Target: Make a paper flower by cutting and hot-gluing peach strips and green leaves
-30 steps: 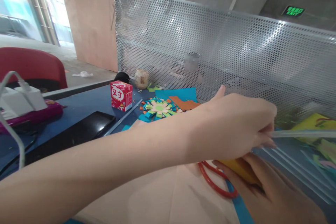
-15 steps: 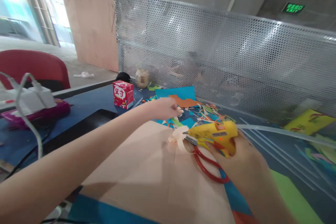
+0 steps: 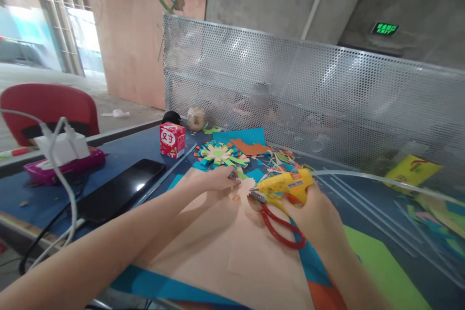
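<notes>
My right hand grips a yellow hot glue gun with a clear glue stick trailing from its back. Its nozzle points left at a small fringed peach paper piece. My left hand pinches the left side of that piece, fingers closed on it. Both hands rest over a large peach paper sheet. Red-handled scissors lie on the sheet under the glue gun. A multicoloured paper flower lies just beyond my left hand.
A red and white carton, a black phone and a white charger on a pink case are at the left. A perforated metal screen borders the far side. Several clear glue sticks and coloured paper lie at the right.
My left hand has drawn back from the flower to the small fringed paper piece. The glue gun has come left, its nozzle now at that piece. The view has lowered a little.
</notes>
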A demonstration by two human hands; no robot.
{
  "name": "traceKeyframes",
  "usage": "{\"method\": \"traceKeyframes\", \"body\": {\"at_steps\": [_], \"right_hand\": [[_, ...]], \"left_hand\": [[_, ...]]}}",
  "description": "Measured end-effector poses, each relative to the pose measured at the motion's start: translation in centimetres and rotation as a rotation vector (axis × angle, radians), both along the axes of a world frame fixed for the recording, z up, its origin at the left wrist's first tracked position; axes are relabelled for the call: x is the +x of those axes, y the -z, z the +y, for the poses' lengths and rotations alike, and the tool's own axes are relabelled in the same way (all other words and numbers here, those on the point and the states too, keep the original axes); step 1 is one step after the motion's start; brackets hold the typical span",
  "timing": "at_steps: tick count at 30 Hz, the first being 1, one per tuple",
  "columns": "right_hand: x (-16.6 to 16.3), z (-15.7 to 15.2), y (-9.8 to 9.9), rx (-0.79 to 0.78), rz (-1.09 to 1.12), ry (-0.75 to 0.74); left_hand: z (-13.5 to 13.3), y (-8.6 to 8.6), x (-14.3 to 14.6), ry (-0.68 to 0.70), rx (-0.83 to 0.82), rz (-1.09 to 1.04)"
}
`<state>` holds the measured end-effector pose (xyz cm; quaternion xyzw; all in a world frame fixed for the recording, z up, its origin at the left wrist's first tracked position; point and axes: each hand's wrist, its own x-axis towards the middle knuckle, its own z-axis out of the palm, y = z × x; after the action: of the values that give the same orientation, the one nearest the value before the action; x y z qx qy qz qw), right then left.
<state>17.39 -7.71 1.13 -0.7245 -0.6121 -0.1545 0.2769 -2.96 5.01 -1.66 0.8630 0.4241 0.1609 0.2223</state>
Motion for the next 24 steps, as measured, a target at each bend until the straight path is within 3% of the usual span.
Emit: {"method": "traceKeyframes", "body": {"at_steps": [9, 14, 17, 24], "right_hand": [[-0.1, 0.1, 0.3, 0.002, -0.021, -0.018], [0.0, -0.1, -0.4, -0.009, 0.056, 0.0], [0.0, -0.3, -0.6, 0.015, 0.066, 0.003], [0.4, 0.3, 0.0, 0.048, -0.027, 0.007]], "left_hand": [[-0.1, 0.0, 0.3, 0.125, 0.031, -0.041], [-0.8, -0.4, 1.1, 0.111, -0.001, -0.075], [-1.0, -0.7, 1.2, 0.109, -0.005, -0.206], [-1.8, -1.4, 0.4, 0.014, -0.384, -0.545]]}}
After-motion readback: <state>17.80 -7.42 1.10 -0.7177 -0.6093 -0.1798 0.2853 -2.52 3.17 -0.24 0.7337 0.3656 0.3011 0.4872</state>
